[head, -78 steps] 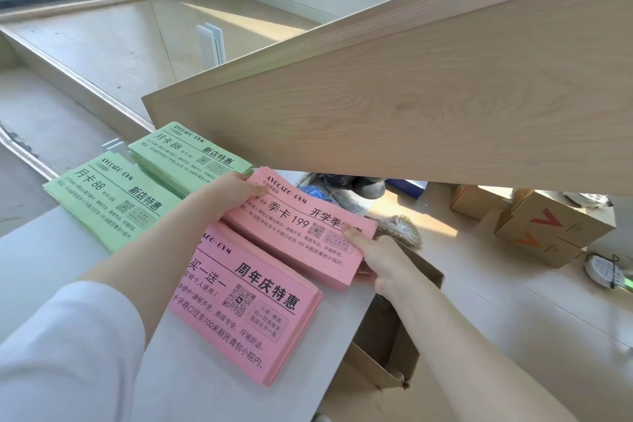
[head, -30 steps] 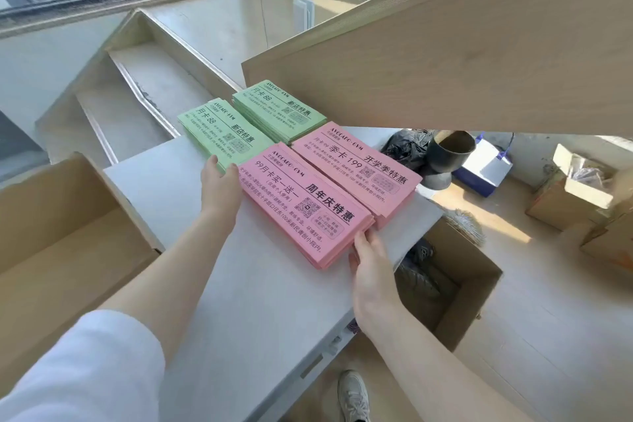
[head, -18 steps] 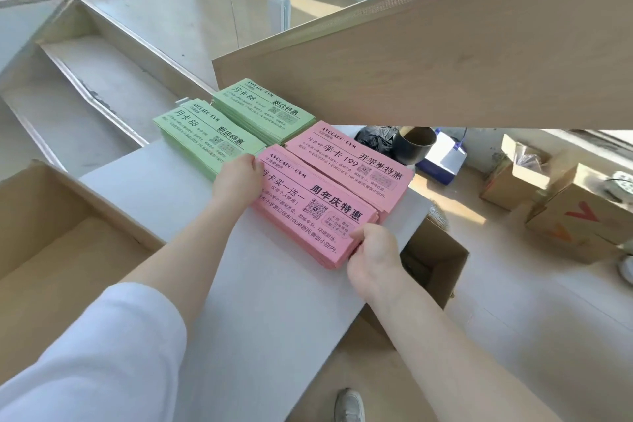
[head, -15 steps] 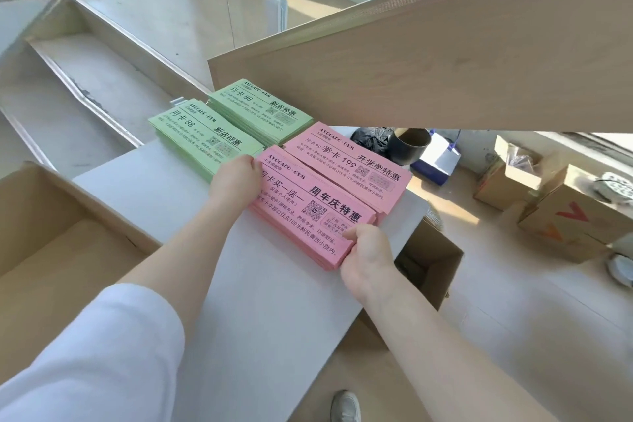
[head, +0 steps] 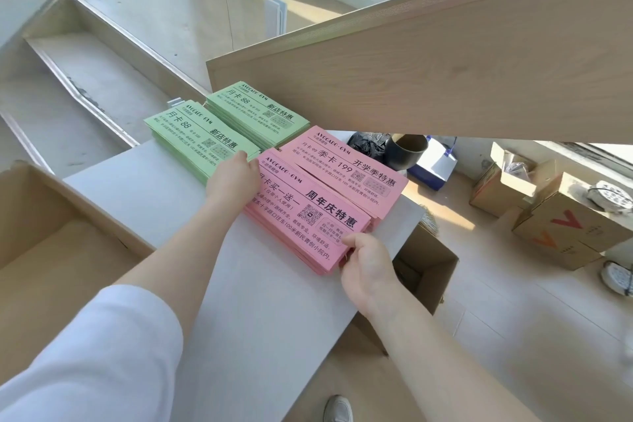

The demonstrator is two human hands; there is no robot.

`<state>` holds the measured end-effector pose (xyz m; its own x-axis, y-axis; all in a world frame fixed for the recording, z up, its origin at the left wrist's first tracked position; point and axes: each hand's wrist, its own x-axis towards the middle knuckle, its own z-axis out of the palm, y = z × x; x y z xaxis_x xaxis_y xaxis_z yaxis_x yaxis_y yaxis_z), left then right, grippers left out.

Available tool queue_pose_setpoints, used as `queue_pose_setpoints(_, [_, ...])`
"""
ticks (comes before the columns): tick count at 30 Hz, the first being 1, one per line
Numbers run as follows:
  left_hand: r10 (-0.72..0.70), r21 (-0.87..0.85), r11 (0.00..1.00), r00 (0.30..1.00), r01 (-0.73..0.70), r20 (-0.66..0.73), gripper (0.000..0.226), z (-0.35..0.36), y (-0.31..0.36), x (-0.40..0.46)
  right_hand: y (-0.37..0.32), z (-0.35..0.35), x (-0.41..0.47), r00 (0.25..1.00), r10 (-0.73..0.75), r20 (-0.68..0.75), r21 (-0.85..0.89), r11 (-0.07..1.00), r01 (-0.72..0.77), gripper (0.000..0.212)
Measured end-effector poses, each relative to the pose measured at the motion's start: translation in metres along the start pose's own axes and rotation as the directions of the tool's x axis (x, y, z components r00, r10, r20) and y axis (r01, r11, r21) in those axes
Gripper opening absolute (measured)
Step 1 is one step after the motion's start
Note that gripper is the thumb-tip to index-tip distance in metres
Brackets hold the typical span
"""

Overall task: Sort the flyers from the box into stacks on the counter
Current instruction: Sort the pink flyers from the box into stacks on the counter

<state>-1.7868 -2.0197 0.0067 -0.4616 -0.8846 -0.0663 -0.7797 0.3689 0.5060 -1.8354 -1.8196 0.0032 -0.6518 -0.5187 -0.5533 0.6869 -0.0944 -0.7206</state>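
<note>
Head view, looking down at a white counter (head: pixel 239 312) with four flyer stacks on it. Two green stacks sit at the far end, side by side: one (head: pixel 202 142) to the left, the other (head: pixel 258 115) just beyond it. Two pink stacks lie nearer, also side by side: the near pink stack (head: pixel 308 216) and the far pink stack (head: pixel 346 169), which sits at the counter's right edge.

The left hand (head: pixel 233 178) rests on the near pink stack's far-left end, fingers laid over the corner; how far they curl I cannot tell. The right hand (head: pixel 364 262) pinches that stack's near-right corner, thumb on top, fingers tucked beneath.

An open cardboard box (head: pixel 51 236) stands at the left, against the counter. Another open box (head: pixel 428 267) sits on the floor to the right. A wooden panel (head: pixel 445 68) slants overhead.
</note>
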Motion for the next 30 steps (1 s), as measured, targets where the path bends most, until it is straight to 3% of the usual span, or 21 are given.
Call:
queue_pose_setpoints(3, [0.114, -0.055, 0.991, 0.978, -0.125, -0.175, 0.046, 0.000, 0.000, -0.026, 0.003, -0.023, -0.003, 0.992, -0.103, -0.070, -0.409, 0.910, 0.066, 0.037])
queue_pose_setpoints(5, [0.134, -0.241, 0.949, 0.953, -0.203, -0.272, 0.058, 0.007, -0.001, -0.053, 0.007, -0.034, -0.011, 0.945, -0.324, -0.034, -0.594, 0.767, 0.242, 0.047])
queue_pose_setpoints(6, [0.067, -0.394, 0.904, 0.966, -0.165, -0.251, 0.064, 0.013, -0.001, -0.068, 0.007, -0.035, -0.015, 0.891, -0.452, 0.050, -0.670, 0.647, 0.365, 0.050])
queue_pose_setpoints(8, [-0.117, -0.692, 0.720, 0.992, 0.057, -0.040, 0.071, 0.024, 0.002, -0.088, 0.009, -0.034, -0.010, 0.758, -0.582, 0.293, -0.781, 0.311, 0.541, 0.048])
queue_pose_setpoints(9, [-0.170, -0.769, 0.617, 0.982, 0.169, 0.079, 0.072, 0.032, 0.000, -0.092, 0.007, -0.031, -0.004, 0.722, -0.558, 0.409, -0.800, 0.160, 0.578, 0.048])
queue_pose_setpoints(11, [-0.164, -0.824, 0.516, 0.971, 0.233, 0.172, 0.074, 0.046, -0.005, -0.092, 0.000, -0.023, 0.016, 0.745, -0.424, 0.515, -0.818, 0.015, 0.574, 0.050])
queue_pose_setpoints(15, [-0.144, -0.862, 0.471, 0.980, 0.190, 0.137, 0.077, 0.056, -0.005, -0.084, -0.032, 0.001, 0.046, 0.790, -0.293, 0.538, -0.839, -0.096, 0.535, 0.046])
queue_pose_setpoints(18, [-0.185, -0.848, 0.501, 0.978, 0.175, 0.092, 0.078, 0.052, 0.004, -0.082, -0.047, 0.016, 0.056, 0.804, -0.206, 0.557, -0.829, -0.201, 0.523, 0.042])
queue_pose_setpoints(25, [-0.237, -0.838, 0.522, 0.971, 0.157, 0.035, 0.075, 0.056, 0.004, -0.075, -0.061, 0.015, 0.055, 0.748, -0.244, 0.617, -0.778, -0.329, 0.534, 0.022])
queue_pose_setpoints(30, [-0.289, -0.878, 0.452, 0.957, 0.156, 0.022, 0.076, 0.062, 0.009, -0.073, -0.071, 0.035, 0.071, 0.776, -0.130, 0.618, -0.785, -0.154, 0.600, 0.040])
